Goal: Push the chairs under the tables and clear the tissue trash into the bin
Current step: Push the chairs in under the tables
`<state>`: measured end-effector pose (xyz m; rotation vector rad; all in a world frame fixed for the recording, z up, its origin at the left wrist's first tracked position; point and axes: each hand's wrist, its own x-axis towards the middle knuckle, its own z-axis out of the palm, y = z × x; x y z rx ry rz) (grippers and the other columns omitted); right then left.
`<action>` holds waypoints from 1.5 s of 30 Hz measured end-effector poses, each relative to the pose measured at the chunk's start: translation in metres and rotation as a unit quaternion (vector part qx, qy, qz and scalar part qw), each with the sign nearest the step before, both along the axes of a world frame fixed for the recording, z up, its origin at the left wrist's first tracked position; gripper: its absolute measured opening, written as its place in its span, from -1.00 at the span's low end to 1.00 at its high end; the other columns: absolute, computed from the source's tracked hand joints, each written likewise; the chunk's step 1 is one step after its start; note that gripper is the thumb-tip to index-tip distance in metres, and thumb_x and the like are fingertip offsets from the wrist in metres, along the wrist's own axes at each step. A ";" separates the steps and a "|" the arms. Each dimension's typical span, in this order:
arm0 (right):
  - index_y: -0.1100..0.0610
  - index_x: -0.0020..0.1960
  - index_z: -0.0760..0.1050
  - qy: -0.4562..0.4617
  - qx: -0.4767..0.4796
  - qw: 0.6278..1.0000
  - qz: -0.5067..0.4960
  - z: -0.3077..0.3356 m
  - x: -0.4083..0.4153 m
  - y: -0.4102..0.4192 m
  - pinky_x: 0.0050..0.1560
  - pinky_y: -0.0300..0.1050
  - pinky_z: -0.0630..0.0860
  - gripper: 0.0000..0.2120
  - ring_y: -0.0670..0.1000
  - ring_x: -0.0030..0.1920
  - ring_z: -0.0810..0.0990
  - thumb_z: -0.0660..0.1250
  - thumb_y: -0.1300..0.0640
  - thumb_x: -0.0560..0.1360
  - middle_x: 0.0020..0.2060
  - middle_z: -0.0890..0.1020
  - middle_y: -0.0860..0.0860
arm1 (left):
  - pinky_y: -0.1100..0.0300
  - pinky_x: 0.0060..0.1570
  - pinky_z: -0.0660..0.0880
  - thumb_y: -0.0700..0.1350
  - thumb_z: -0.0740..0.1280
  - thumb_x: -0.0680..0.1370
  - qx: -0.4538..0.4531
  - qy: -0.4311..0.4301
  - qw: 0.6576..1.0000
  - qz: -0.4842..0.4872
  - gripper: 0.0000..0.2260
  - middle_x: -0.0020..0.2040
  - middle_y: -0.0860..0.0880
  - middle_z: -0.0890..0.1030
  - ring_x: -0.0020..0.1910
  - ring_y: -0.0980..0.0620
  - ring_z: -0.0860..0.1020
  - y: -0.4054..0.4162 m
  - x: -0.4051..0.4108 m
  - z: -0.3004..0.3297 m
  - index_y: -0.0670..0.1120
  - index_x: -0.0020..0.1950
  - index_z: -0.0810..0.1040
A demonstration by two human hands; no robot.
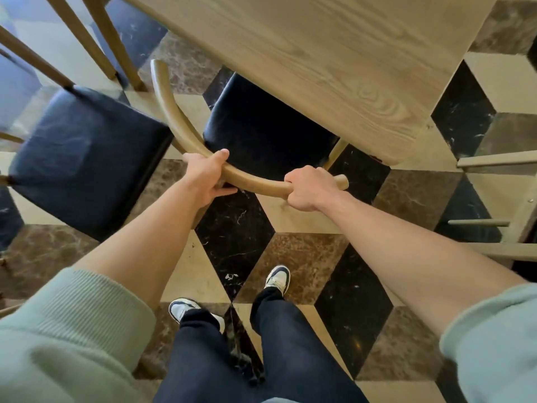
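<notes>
A wooden chair with a curved backrest rail (177, 123) and a dark blue padded seat (261, 135) stands directly in front of me. Its seat is partly tucked beneath the light wooden table (334, 59). My left hand (207, 175) grips the middle of the curved rail. My right hand (311, 189) is closed around the rail near its right end. No tissue or bin is in view.
A second chair with a dark blue seat (84, 158) stands to the left, close beside the held chair. Wooden legs and rungs of more furniture (494, 161) are at the right edge. My feet (277, 279) stand on a patterned marble floor.
</notes>
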<state>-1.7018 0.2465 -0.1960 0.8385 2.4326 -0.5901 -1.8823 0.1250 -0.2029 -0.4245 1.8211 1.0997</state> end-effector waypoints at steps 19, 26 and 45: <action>0.11 0.37 0.48 0.136 -0.010 0.989 -0.063 0.094 -0.278 -0.192 0.31 0.02 0.47 -0.61 0.13 0.27 0.50 0.35 0.08 0.56 0.32 0.44 0.12 | -0.04 -0.14 0.64 0.33 0.30 0.56 -0.081 0.064 0.972 -0.210 -0.35 0.04 -0.16 0.71 -0.03 -0.18 0.71 -0.250 -0.259 0.096 -0.11 0.45 0.42; -0.05 0.27 0.53 0.109 -0.034 0.993 -0.024 0.113 -0.423 -0.275 0.31 0.10 0.48 -0.62 0.17 0.24 0.53 0.29 -0.09 0.48 0.30 0.43 0.08 | -0.16 0.13 0.62 0.29 0.27 0.59 -0.084 0.119 0.977 -0.158 -0.47 0.15 -0.18 0.67 0.07 -0.19 0.67 -0.344 -0.390 0.135 -0.11 0.32 0.50; 0.17 0.53 0.24 0.054 -0.300 0.952 -0.020 0.031 -0.715 -0.391 0.33 0.02 0.41 -0.35 0.19 0.39 0.45 0.38 -0.07 0.57 0.38 0.48 0.14 | 0.06 0.06 0.54 0.00 0.42 0.57 -0.151 0.308 0.899 -0.274 -0.41 0.33 -0.14 0.50 0.28 -0.14 0.54 -0.305 -0.645 0.061 -0.10 0.54 0.31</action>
